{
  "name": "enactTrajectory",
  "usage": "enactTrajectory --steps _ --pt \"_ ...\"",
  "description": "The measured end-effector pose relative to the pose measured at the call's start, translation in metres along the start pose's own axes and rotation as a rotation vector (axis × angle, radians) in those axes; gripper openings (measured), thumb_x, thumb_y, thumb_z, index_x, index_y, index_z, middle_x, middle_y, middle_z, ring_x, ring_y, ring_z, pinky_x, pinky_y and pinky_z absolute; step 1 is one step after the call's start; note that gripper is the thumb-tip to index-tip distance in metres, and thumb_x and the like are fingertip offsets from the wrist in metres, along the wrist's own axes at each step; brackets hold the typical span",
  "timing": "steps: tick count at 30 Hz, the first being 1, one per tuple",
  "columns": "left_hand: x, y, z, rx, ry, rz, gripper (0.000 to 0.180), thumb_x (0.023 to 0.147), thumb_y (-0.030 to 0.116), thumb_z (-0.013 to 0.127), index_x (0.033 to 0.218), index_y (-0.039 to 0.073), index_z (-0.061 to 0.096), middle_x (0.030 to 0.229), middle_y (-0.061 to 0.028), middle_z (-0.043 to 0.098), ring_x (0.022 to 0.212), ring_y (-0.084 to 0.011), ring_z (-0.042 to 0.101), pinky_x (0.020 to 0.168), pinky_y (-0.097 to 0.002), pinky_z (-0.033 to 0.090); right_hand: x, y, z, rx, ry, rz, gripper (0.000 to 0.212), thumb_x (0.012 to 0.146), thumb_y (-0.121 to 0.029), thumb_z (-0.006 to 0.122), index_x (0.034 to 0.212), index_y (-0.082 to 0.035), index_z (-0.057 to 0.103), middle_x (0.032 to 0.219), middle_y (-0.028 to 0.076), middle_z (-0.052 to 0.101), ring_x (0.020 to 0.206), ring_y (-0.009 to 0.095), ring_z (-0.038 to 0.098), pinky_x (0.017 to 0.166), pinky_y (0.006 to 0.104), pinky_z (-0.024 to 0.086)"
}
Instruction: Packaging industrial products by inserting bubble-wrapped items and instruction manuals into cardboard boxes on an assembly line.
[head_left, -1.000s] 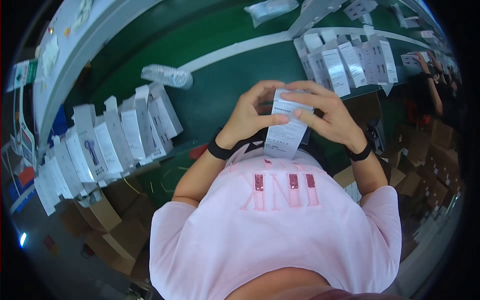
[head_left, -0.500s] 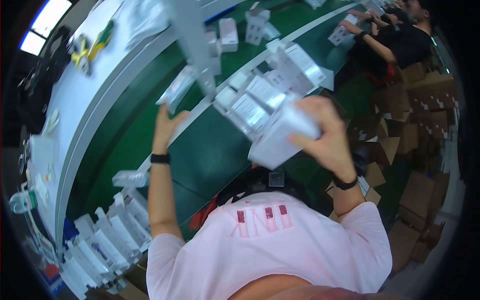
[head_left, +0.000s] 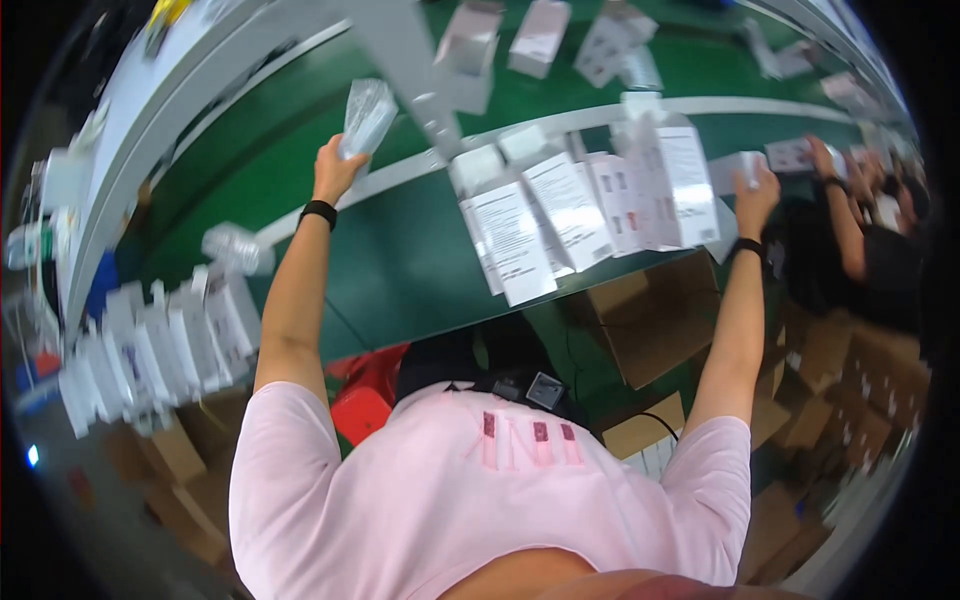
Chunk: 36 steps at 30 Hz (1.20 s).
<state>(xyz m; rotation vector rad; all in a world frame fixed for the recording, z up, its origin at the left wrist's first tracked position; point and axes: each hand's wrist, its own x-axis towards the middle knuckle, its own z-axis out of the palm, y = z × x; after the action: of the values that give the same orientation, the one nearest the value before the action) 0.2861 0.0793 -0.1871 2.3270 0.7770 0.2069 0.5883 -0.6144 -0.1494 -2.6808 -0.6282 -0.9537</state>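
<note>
Your left hand [head_left: 335, 168] gripped a clear plastic bag [head_left: 366, 117], raised over the green desk [head_left: 400, 270]. Your right hand [head_left: 757, 190] closed on a white carton [head_left: 738, 170] at the right end of a row of white cartons [head_left: 580, 215] along the desk's near edge. Another row of white cartons [head_left: 160, 345] stood to your left. Brown cardboard boxes [head_left: 650, 320] lay below the desk.

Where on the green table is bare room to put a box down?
The widest bare patch of the green table lies between the left box row and the middle box row. The left hand holds a clear bag above it. Around the right hand, holding a white box, it is crowded.
</note>
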Motion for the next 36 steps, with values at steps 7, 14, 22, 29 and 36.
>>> enactTrajectory --steps 7,14,22,29,36 --pt "-0.185 0.105 -0.087 -0.725 0.047 -0.077 0.050 0.075 0.009 0.072 0.121 -0.002 0.056 0.108 -0.0067 0.063 0.099 -0.0145 0.059 0.086 -0.0304 0.047 0.093 -0.046 -0.091 0.011 0.086 0.053 0.044 0.084 -0.025 0.073 0.114 0.004 0.062 0.107 0.022 0.067 0.096 0.028 0.064 0.085 0.0357 0.049" --pt "-0.259 0.155 -0.131 -0.900 -0.049 0.038 0.058 0.072 0.010 0.074 0.125 -0.002 0.053 0.112 -0.0079 0.061 0.102 -0.0150 0.057 0.090 -0.0298 0.044 0.076 -0.471 -0.259 1.021 -0.112 -0.513 0.050 0.081 -0.017 0.069 0.121 0.011 0.055 0.118 0.023 0.062 0.107 0.031 0.060 0.096 0.0370 0.045" --pt "-0.295 0.133 -0.174 -1.159 -0.218 0.089 0.059 0.073 0.011 0.074 0.126 -0.002 0.052 0.114 -0.0074 0.060 0.103 -0.0148 0.056 0.090 -0.0298 0.044 0.092 -0.550 -0.266 1.024 -0.479 -0.765 0.056 0.069 -0.019 0.075 0.120 0.000 0.062 0.102 0.010 0.062 0.089 0.022 0.053 0.082 0.0324 0.043" --pt "-0.288 0.103 -0.190 -1.142 -0.263 0.038 0.054 0.077 0.014 0.073 0.125 -0.002 0.053 0.111 -0.0065 0.062 0.099 -0.0130 0.057 0.088 -0.0286 0.045 0.067 -0.574 -0.248 1.239 -0.657 -0.458 0.032 0.070 0.005 0.072 0.100 -0.001 0.062 0.091 0.008 0.055 0.087 0.021 0.052 0.081 0.0308 0.041" --pt "-0.288 0.064 -0.154 -1.254 -0.416 -0.208 0.048 0.083 0.018 0.070 0.123 -0.002 0.055 0.108 -0.0054 0.062 0.097 -0.0117 0.057 0.086 -0.0281 0.046 -0.010 -0.579 -0.179 1.595 -0.592 0.222 0.097 0.066 -0.019 0.086 0.145 -0.006 0.031 0.132 0.020 0.049 0.134 0.034 0.037 0.108 0.0434 0.032"
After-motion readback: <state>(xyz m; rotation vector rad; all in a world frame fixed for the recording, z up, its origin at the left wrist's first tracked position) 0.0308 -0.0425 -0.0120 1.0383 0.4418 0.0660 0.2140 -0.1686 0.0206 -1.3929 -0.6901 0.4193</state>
